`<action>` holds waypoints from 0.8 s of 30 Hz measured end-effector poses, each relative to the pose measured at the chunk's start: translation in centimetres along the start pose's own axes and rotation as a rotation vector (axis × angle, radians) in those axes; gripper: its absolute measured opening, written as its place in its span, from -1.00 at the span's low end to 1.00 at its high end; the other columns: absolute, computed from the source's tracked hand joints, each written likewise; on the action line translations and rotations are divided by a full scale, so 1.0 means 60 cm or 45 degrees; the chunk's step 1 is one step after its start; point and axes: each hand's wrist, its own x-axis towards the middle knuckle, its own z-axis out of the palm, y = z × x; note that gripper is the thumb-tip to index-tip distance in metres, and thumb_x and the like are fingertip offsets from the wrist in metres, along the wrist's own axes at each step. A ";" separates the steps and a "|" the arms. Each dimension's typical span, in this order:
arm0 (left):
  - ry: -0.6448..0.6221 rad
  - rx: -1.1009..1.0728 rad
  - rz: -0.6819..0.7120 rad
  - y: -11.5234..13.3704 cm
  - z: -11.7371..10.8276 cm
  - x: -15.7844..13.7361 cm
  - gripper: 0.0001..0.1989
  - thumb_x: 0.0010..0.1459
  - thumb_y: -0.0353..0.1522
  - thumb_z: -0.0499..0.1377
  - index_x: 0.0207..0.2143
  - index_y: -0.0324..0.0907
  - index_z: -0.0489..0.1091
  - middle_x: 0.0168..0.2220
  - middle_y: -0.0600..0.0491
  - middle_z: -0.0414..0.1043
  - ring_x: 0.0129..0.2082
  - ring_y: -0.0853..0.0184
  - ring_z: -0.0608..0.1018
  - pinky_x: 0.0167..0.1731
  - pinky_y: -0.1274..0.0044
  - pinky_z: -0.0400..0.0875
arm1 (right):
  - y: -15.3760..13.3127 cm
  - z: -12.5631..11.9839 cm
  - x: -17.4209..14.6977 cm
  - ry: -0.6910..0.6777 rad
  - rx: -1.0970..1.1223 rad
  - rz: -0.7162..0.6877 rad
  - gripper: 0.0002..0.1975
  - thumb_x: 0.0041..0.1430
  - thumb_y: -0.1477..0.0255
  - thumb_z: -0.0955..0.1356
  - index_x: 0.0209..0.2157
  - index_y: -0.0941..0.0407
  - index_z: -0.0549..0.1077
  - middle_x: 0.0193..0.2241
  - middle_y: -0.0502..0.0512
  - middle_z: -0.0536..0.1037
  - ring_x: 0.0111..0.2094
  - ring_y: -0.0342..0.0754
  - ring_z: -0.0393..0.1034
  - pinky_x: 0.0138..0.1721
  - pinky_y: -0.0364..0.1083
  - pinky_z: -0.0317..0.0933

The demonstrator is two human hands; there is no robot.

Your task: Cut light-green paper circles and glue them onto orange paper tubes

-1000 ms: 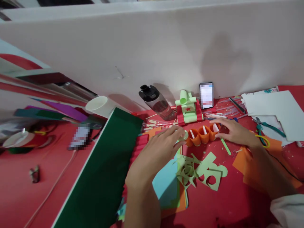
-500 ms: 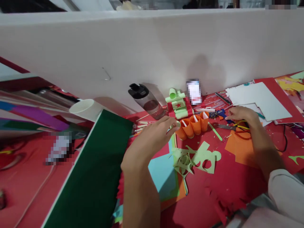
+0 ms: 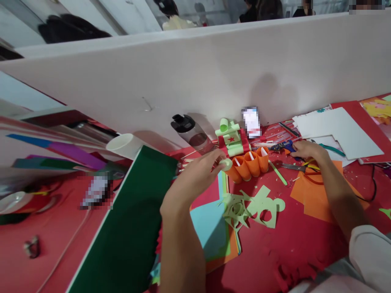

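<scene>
My left hand [image 3: 203,169] is closed, pinching a small pale green paper piece [image 3: 226,164] beside a row of orange paper cups [image 3: 252,162]. White strips stick out of some cups. My right hand [image 3: 307,149] is wrapped around the back of a blue glue gun [image 3: 284,145], whose nozzle points left. Below that hand lie scissors [image 3: 295,167] with a yellow and red handle. A light green rolled paper model [image 3: 231,138] with a red star stands behind the cups.
Light green paper scraps [image 3: 264,205] and blue sheets [image 3: 209,226] lie in front. A bottle [image 3: 195,134], a phone [image 3: 252,122] and a white partition [image 3: 198,73] stand behind. A dark green board [image 3: 131,228] borders the left. Orange sheets [image 3: 317,199] and white boards [image 3: 345,132] are at right.
My right hand has taken hold of the glue gun. My left hand still pinches the green paper piece, now showing more of it beside the cups. The view has shifted slightly.
</scene>
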 end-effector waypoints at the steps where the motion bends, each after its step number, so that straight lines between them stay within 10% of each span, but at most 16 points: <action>1: -0.011 -0.010 -0.012 -0.001 0.000 0.000 -0.74 0.43 -0.10 0.09 -0.05 -0.06 0.39 -0.12 -0.05 0.63 -0.21 0.10 0.61 -0.25 0.38 0.39 | 0.002 -0.001 0.001 0.025 0.002 0.013 -0.77 0.32 0.23 0.40 -0.17 0.11 0.55 -0.23 0.21 0.67 -0.29 0.06 0.53 -0.35 -0.09 0.17; 24: -0.002 0.078 0.032 -0.011 0.009 0.006 -0.59 0.47 -0.09 0.00 -0.07 -0.11 0.54 -0.07 -0.08 0.62 -0.14 0.12 0.61 -0.21 0.40 0.41 | 0.065 -0.073 -0.093 1.182 0.046 0.489 -0.60 0.42 0.32 0.31 0.21 0.15 0.41 -0.12 0.44 0.66 -0.16 0.26 0.53 -0.21 0.07 0.21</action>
